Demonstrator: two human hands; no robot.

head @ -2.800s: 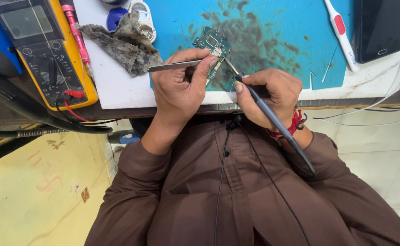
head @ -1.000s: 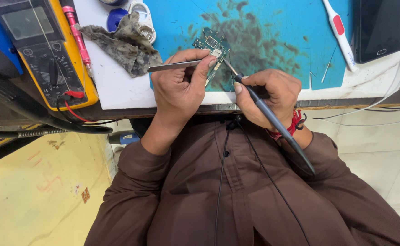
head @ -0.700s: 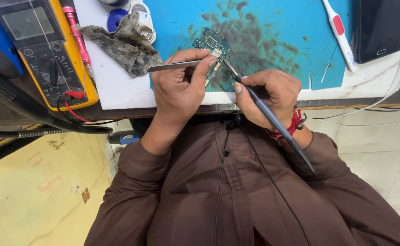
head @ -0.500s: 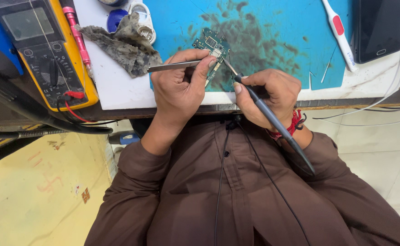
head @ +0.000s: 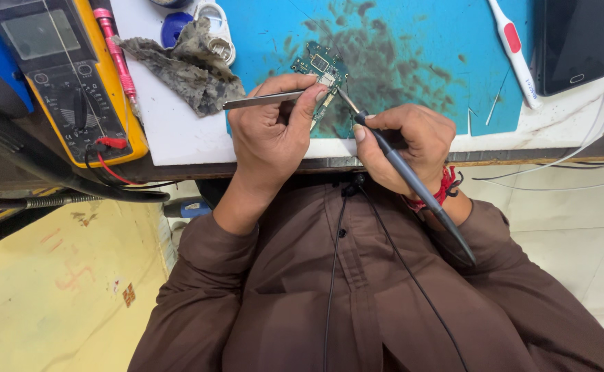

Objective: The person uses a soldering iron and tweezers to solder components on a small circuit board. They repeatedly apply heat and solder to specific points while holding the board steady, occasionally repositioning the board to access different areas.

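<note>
Far left of the frame, a yellow multimeter [head: 61, 76] lies at the upper left, its grey face up, a red plug and dark leads trailing off its lower end. Just right of it runs a pink pen [head: 116, 55], top to bottom. Next over, a grey rag [head: 188, 69] sits crumpled on the white board [head: 171, 131], touching a small white cap [head: 216, 31] at the top edge.

Now to the middle: the left hand [head: 271, 131] is clenched around tweezers [head: 267, 100], thumb and forefinger pinching the metal shaft, which lies nearly level with its tail pointing left. Their tip meets the circuit board [head: 319, 69], a small green board lying flat on the stained blue mat [head: 412, 48], upper centre of the frame. The fingertips rest right at the board's lower edge.

Just to the right, the right hand [head: 405, 148] grips a soldering iron [head: 412, 186] like a pen, fingers closed on the dark handle. The thin tip slants up and left onto the board, beside the tweezer tip; the handle runs down and right over the wrist, past a red thread band [head: 446, 189].

Further right, a white-and-red tool [head: 515, 52] lies on the mat's edge, tilted. At the upper right corner sits a black phone [head: 574, 41], screen dark. Thin wires cross the table's right end. Below all this, brown sleeves fill the lower frame.
</note>
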